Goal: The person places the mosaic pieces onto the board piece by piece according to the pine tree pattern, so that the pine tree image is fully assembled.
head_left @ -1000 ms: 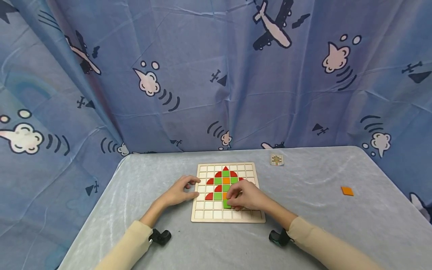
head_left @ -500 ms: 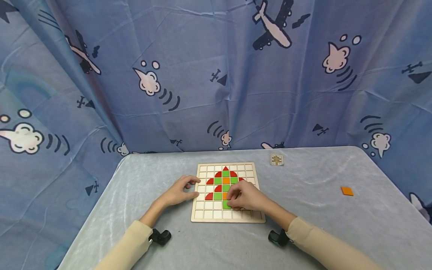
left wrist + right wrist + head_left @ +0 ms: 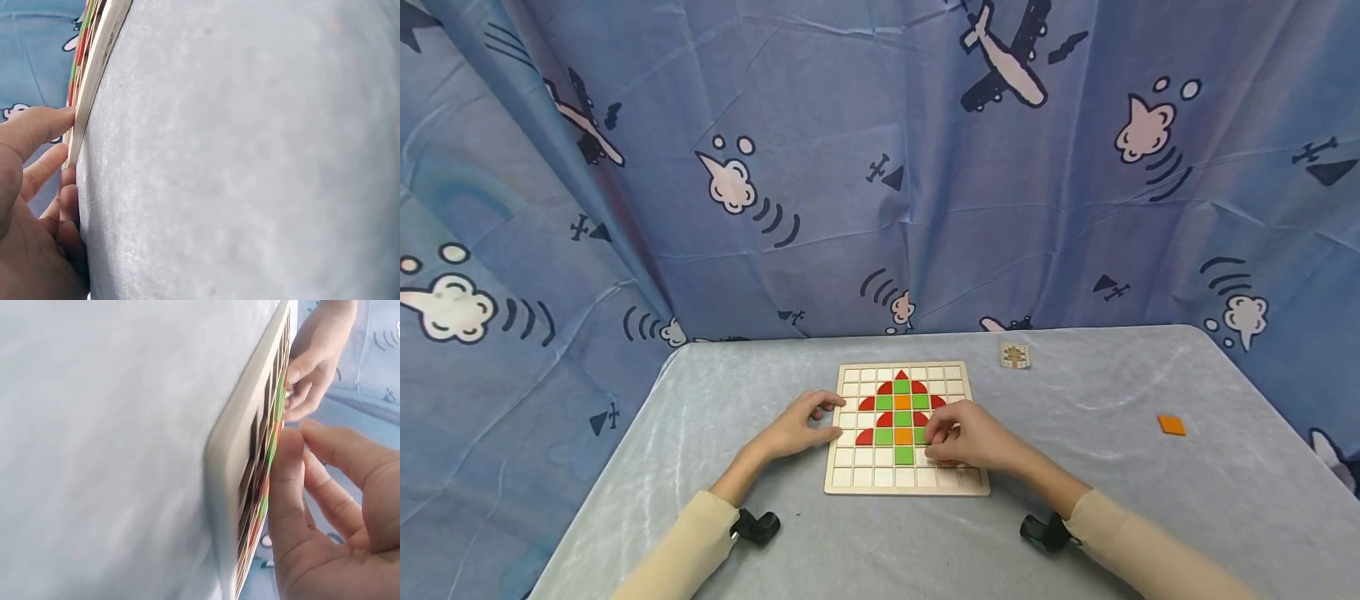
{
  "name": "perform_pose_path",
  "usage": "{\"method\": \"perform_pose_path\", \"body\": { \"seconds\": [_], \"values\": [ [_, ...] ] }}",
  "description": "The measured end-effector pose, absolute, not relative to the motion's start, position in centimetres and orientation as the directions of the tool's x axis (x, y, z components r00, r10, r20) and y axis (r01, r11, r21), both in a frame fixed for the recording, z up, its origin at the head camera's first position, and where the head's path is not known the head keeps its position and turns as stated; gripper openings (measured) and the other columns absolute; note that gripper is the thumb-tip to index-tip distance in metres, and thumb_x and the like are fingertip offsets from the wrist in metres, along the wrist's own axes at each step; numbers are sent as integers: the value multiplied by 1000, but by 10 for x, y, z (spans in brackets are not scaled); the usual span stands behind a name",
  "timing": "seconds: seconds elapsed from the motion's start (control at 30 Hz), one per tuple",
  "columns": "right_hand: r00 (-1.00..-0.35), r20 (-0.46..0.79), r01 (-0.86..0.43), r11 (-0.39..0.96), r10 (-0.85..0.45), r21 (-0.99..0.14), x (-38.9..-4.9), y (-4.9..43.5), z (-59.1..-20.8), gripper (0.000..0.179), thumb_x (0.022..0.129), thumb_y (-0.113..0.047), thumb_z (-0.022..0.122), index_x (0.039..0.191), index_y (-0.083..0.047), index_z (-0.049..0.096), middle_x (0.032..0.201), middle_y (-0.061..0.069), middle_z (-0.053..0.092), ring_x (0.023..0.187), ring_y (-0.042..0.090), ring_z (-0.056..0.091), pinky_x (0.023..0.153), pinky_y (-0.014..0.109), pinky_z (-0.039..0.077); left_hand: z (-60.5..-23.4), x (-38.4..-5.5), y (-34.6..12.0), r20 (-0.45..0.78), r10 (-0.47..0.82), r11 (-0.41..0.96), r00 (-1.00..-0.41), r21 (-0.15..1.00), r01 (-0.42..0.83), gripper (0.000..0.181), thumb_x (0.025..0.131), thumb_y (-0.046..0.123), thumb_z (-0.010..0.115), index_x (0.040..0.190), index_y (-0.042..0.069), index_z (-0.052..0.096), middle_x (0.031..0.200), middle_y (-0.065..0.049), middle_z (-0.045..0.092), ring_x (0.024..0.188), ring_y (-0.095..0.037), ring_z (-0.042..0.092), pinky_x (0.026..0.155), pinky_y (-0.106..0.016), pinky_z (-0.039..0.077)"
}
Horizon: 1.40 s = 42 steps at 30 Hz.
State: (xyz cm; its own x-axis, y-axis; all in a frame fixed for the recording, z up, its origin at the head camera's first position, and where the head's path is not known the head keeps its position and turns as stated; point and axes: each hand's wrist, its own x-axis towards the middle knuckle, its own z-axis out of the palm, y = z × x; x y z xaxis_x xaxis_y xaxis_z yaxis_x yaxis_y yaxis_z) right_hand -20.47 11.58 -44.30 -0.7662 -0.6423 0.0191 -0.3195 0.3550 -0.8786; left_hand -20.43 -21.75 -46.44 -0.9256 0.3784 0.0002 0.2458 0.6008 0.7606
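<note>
A pale wooden grid board lies on the table with red, green and orange tiles in a stepped, tree-like pattern. Its lowest coloured tile is a green square, seated flat in its cell. My left hand touches the board's left edge with thumb and fingertips, as the left wrist view also shows. Over the board's right part hovers my right hand, fingers loosely bent and thumb near the index finger; I see nothing between them. It hides some cells and tiles on that side.
An orange square tile lies alone on the grey cloth at the right. Behind the board's right corner is a small square pattern card. A blue printed curtain hangs along the table's back edge.
My right hand has let go of the green square and moved a little to the right, uncovering more red and green tiles. My left hand has stayed at the board's edge.
</note>
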Motion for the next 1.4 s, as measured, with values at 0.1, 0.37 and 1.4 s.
{"method": "perform_pose_path", "body": {
  "seconds": [0.1,0.37,1.4],
  "values": [
    [-771,0,-287,347,-637,-893,-205,129,-443,10,85,0,79,90,-2,71,77,6,63,63,19,61,57,29,54,-464,-204,-218,-2,376,601,-927,762,242,44,92,15,77,133,9,61,121,-10,53,104,-27,50,91,-48,42],
    [-786,-2,-227,290,-619,-930,-209,174,-441,14,90,-2,75,100,6,68,82,13,63,69,25,66,63,36,57,-463,-202,-217,-3,374,601,-927,762,240,44,91,15,77,132,8,61,121,-10,53,104,-28,50,91,-48,42],
    [-962,-19,-140,551,-272,-823,-223,366,-421,40,100,-23,70,126,7,62,111,10,70,89,14,69,68,31,54,-465,-204,-216,-7,363,615,-932,753,235,44,92,15,77,133,10,62,122,-9,54,105,-27,50,91,-48,42]
  ]
}}
